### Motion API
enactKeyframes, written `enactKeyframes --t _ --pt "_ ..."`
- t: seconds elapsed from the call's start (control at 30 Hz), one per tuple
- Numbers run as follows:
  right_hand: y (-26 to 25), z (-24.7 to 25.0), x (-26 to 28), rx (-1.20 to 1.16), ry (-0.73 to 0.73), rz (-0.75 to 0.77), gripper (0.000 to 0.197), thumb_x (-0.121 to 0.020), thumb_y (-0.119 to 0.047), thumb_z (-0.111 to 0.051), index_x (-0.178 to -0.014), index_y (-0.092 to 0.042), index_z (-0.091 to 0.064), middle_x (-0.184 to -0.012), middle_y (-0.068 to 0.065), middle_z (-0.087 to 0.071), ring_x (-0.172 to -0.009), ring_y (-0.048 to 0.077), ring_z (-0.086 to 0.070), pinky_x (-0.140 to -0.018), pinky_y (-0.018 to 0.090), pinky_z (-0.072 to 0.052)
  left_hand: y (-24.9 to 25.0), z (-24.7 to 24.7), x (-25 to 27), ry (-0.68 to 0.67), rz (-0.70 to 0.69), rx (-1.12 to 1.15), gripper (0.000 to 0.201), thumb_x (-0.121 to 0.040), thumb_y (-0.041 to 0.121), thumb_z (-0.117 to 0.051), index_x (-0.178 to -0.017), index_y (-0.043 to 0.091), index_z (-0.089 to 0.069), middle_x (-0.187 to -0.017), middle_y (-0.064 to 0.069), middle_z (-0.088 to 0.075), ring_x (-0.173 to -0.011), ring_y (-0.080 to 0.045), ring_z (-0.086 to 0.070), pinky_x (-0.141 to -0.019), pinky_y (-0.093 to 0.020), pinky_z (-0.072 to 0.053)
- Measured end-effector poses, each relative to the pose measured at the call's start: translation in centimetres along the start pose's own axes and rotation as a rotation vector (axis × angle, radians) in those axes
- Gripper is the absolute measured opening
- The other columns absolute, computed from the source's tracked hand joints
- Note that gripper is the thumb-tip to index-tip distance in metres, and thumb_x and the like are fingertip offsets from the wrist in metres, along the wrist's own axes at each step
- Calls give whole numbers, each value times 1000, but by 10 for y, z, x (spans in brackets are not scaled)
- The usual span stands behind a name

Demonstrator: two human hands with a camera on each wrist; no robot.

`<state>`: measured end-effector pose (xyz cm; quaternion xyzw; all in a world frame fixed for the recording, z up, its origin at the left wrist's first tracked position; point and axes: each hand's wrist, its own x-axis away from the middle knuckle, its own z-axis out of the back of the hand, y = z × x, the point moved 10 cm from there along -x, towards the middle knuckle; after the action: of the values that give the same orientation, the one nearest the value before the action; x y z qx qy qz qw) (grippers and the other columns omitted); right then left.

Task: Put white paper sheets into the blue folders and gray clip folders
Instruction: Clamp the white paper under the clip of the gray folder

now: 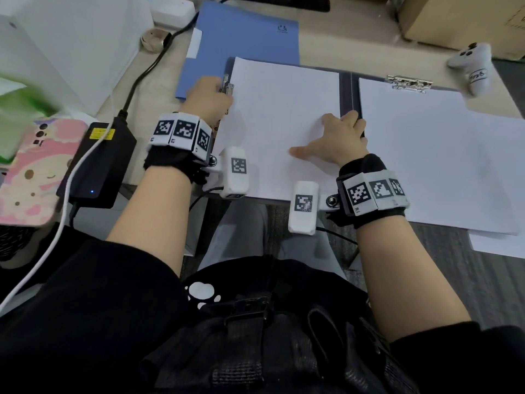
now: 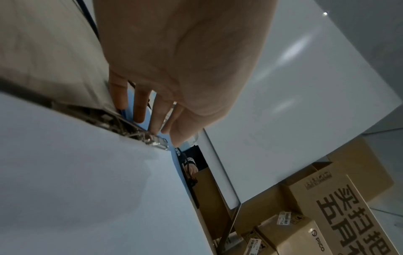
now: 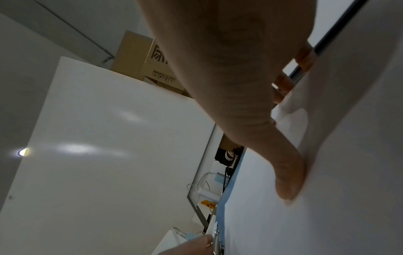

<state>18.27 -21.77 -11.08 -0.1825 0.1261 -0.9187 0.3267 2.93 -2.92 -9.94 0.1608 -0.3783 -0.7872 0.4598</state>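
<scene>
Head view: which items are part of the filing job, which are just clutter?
Job: open gray clip folder, white paper sheet under left hand and right hand, closed blue folder.
Clutter: black power adapter, white game controller, cardboard box.

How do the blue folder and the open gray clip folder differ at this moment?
The blue folder lies closed with no hand on it; the gray clip folder lies open with white sheets on both halves. It is handled: the left hand is at its side clip, the right hand presses the left sheet. Both lie flat.
</scene>
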Motion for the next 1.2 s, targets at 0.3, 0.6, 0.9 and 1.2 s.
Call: enactKeyframes --t 0.3,0.6,0.9,1.2 --pt "-1 0 0 6 2 -5 87 -68 -54 -75 -134 -12 -39 -145 13 -23 -138 33 -17 -111 49 -26 3 19 14 152 -10 387 28 -92 11 -42 -66 20 -45 -65 7 -42 -55 2 -40 -51 -6 -31" --pt "0 1 4 -28 -4 -7 83 -71 -53 -73 -135 -14 -38 -144 13 -24 -138 33 -17 -110 50 -25 -38 29 36 244 143 351 44 -88 53 -36 -64 21 -54 -94 -12 -70 -91 -29 -65 -91 -40 -49" --pt "-1 5 5 -96 -5 0 87 -71 -48 -76 -139 -10 -36 -145 13 -25 -137 33 -19 -113 46 -26 -38 13 44 113 223 398 39 -94 51 -35 -78 21 -54 -94 -4 -61 -83 -19 -56 -83 -32 -45" --pt "-1 6 5 -97 -5 11 85 -74 -46 -74 -139 -7 -36 -146 13 -25 -136 33 -19 -113 43 -26 -43 2 52 5 351 638 33 -92 48 -48 -80 18 -54 -75 5 -56 -67 -8 -56 -66 -18 -49"
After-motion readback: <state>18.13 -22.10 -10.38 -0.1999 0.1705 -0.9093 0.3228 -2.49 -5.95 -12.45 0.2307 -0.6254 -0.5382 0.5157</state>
